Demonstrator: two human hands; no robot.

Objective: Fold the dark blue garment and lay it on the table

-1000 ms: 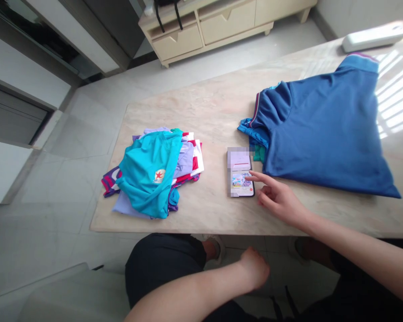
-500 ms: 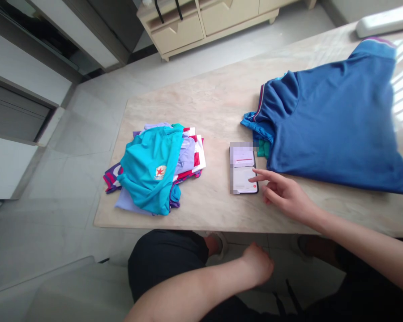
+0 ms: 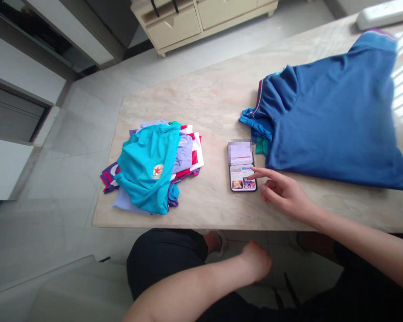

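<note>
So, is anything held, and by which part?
The right hand holds nothing, fingertips at the phone; the left hand is curled, so I cannot tell.

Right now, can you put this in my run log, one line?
right hand: fingers at phone | left hand: off table, fingers hidden | clothes pile: left of phone | blue shirt: right of phone

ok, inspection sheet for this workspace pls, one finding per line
surface: pale marbled tabletop, glare at far right
things: black-framed phone lying lit, screen partly pixelated; heap of bright clothes on its left, turquoise shirt on top; large dark-blue short-sleeved shirt on its right, over blue and green fabric
clutter: long white plastic object, top right
hands: right hand spread, fingers at phone's right side, contact unclear; left hand off the tabletop, grip unclear
cables: nothing seen
surroundings: cream drawer cabinet, grey tiled floor
</note>
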